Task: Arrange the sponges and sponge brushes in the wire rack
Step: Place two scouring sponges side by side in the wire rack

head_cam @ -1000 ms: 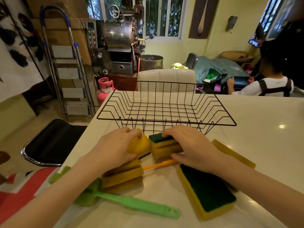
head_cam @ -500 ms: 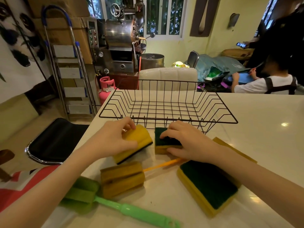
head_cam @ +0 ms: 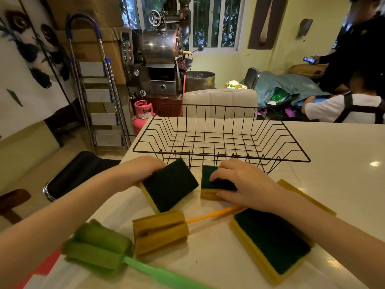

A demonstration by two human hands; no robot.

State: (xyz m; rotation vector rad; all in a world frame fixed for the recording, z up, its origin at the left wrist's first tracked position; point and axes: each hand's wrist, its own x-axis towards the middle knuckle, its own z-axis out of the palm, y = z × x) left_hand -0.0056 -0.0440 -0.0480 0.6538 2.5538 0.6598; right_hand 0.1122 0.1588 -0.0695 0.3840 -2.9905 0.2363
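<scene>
The black wire rack [head_cam: 220, 157] stands on the white table with nothing in it. Just in front of it my left hand [head_cam: 143, 170] grips a yellow sponge [head_cam: 169, 184], tilted up with its dark green scouring side facing me. My right hand [head_cam: 243, 182] grips a second small yellow and green sponge [head_cam: 210, 185] that rests on the table. A larger sponge [head_cam: 270, 243] lies under my right forearm, and another yellow sponge [head_cam: 304, 197] shows behind it. An orange-handled sponge brush [head_cam: 160, 232] and a green sponge brush [head_cam: 98, 245] lie nearest to me.
The white table [head_cam: 333, 163] runs off to the right. A black chair [head_cam: 77, 176] sits below its left edge and a white chair back [head_cam: 218, 101] stands behind the rack. A stepladder, a pink gas cylinder [head_cam: 142, 115] and two people are further off.
My left hand has turned its sponge over, so the green side now faces me instead of the yellow. My right hand has shifted slightly on the second sponge.
</scene>
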